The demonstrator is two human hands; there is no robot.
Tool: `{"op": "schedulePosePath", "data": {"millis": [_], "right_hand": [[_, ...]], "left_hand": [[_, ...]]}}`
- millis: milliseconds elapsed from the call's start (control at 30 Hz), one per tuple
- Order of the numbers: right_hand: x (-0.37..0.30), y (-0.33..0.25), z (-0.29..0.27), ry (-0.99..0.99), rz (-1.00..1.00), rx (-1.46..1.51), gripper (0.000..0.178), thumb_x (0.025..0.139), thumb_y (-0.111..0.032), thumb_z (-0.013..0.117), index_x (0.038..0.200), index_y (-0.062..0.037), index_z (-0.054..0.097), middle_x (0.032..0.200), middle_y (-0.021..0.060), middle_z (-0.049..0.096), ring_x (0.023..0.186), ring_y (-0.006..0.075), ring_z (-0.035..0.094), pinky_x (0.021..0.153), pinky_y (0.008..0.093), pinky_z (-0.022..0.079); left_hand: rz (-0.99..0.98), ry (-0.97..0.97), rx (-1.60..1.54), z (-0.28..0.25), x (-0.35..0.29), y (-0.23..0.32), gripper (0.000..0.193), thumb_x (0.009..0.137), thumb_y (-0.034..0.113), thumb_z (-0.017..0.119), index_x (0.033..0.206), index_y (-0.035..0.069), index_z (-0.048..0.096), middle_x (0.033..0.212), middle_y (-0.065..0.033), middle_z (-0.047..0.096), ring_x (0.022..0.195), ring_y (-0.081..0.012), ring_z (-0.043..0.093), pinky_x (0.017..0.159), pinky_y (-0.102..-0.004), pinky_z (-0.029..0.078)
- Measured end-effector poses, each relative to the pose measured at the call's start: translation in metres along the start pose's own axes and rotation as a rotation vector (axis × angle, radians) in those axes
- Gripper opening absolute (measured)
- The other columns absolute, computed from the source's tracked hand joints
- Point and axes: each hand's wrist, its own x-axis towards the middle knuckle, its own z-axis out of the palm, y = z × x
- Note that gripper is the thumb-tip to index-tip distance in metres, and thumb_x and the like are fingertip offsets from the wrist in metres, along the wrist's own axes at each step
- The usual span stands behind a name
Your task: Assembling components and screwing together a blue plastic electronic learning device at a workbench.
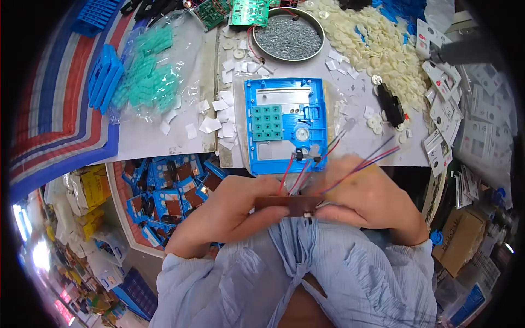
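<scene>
In front of my body, a small brown circuit board (273, 202) is held edge-on between both hands. My left hand (235, 205) pinches its left end between thumb and fingers. Closed at the board's right end is my right hand (372, 191), partly smeared by motion. Red, blue and dark wires (363, 167) run up from the board past the right fingers. Just beyond my hands lies an open blue plastic casing (317, 131) on the table. A green rubber keypad (267, 123) sits in its left half, and a small motor-like part (301, 154) hangs by wires over its near edge.
A round tin of small screws (290, 38) stands behind the casing, beside green circuit boards (249, 12). Cream plastic discs (355, 41) are heaped right of it; a black part (390, 104) lies nearer. Green keypads in a bag (153, 76) lie left. Blue assemblies (169, 188) fill a bin below.
</scene>
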Motion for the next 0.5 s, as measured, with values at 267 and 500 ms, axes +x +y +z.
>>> {"op": "schedulePosePath", "data": {"millis": [267,500], "right_hand": [[0.029,0.013,0.031,0.229,0.021,0.179,0.03,0.083,-0.027,0.085,0.099,-0.003,0.075,0.086,0.008,0.07,0.08,0.0263,0.067,0.07,0.0378,0.053],[0.08,0.058,0.023,0.197,0.371,0.577,0.02,0.092,-0.013,0.075,0.104,0.0034,0.072,0.089,0.0038,0.072,0.079,0.0073,0.066,0.068,0.0248,0.053]], "left_hand": [[-0.155,-0.029,0.173,0.013,-0.012,-0.014,0.022,0.095,0.015,0.071,0.112,0.004,0.063,0.085,-0.0177,0.069,0.078,-0.0395,0.069,0.067,-0.0421,0.054],[-0.247,0.266,-0.58,0.021,-0.024,-0.049,0.07,0.104,0.009,0.053,0.161,0.003,0.013,0.142,-0.0227,0.055,0.126,-0.0244,0.058,0.101,-0.0354,0.048]]}}
